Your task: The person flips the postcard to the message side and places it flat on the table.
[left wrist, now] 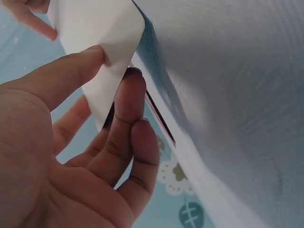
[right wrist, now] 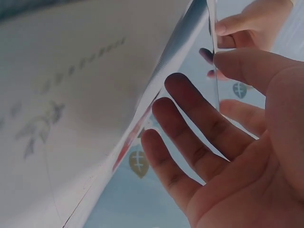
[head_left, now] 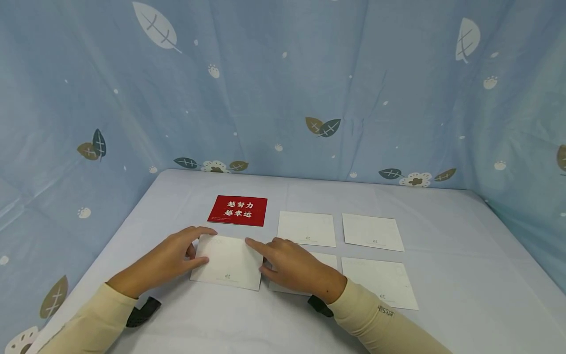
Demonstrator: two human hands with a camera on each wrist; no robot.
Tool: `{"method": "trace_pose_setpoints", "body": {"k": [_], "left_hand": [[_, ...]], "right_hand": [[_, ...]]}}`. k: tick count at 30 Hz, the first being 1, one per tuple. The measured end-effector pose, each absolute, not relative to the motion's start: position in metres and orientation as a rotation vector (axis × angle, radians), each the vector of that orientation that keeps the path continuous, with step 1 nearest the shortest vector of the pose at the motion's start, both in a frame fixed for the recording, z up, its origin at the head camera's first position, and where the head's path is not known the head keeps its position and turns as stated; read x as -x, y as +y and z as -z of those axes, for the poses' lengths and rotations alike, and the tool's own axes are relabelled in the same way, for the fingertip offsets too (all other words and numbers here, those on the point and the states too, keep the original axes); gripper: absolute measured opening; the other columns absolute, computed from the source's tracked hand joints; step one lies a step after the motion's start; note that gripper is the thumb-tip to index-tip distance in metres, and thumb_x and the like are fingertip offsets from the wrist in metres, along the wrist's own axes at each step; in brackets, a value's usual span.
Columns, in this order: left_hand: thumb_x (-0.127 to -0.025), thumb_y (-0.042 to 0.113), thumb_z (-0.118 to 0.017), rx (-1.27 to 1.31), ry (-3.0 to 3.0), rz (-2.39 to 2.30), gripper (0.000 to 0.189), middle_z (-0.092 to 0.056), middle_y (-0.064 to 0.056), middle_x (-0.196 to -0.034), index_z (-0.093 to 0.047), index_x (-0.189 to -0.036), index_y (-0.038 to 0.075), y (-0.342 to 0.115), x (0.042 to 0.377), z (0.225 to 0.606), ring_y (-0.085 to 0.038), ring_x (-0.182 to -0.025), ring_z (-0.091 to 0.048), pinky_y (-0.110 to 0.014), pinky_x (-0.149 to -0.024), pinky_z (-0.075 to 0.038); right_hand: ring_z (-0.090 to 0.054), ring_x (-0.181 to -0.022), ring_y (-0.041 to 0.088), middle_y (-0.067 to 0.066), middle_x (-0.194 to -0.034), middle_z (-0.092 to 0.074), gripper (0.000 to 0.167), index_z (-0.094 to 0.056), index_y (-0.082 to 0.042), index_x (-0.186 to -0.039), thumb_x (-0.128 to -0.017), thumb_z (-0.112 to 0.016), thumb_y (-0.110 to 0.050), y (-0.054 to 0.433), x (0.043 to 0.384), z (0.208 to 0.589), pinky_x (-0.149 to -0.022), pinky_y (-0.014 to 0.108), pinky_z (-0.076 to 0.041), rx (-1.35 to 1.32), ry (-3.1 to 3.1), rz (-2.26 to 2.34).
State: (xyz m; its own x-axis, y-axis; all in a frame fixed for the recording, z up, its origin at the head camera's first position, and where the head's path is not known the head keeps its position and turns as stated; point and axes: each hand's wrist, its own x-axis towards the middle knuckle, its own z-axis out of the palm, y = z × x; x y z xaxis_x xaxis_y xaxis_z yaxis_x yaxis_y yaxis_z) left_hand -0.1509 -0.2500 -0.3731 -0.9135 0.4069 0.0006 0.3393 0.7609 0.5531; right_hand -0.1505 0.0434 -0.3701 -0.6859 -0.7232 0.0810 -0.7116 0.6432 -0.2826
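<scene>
A white postcard with a small printed mark near its lower edge lies between my two hands in the head view. At its left side, my left hand pinches it, the thumb on the upper face and fingers behind, as the left wrist view shows. My right hand holds the card's right side, index finger at the far corner and thumb lower along the edge. Its other fingers stretch out loosely in the right wrist view. Partly under the right hand lies another white card.
Beyond the held card, a red card with white characters lies on the white-covered table. To the right are white cards at the far middle, far right and near right. A blue leaf-patterned curtain hangs behind.
</scene>
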Motion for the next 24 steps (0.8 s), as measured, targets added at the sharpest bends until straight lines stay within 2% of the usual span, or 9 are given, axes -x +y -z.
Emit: {"method": "trace_pose_setpoints", "body": {"k": [16,24], "left_hand": [[-0.084,0.016,-0.081,-0.552,2.777,-0.834,0.061,-0.053,0.002,-0.089,-0.055,-0.139,0.014,-0.2506,0.1492,0.3767,-0.007,-0.07,-0.048,-0.02,-0.057,-0.045],[-0.083,0.016,-0.081,-0.533,2.784,-0.804,0.063,-0.053,0.002,-0.091,-0.056,-0.14,0.014,-0.2503,0.1498,0.3791,-0.009,-0.072,-0.049,-0.02,-0.058,-0.046]], "right_hand": [[-0.064,-0.091,0.012,-0.003,-0.099,-0.074,0.041,-0.064,-0.023,-0.134,-0.093,-0.07,-0.022,0.0441,0.1494,0.3748,-0.081,0.022,-0.055,1.338,2.843,0.27],[-0.059,-0.088,0.01,-0.004,-0.099,-0.071,0.04,-0.065,-0.023,-0.132,-0.093,-0.07,-0.024,0.0452,0.1487,0.3768,-0.076,0.021,-0.052,1.367,2.862,0.2]]}}
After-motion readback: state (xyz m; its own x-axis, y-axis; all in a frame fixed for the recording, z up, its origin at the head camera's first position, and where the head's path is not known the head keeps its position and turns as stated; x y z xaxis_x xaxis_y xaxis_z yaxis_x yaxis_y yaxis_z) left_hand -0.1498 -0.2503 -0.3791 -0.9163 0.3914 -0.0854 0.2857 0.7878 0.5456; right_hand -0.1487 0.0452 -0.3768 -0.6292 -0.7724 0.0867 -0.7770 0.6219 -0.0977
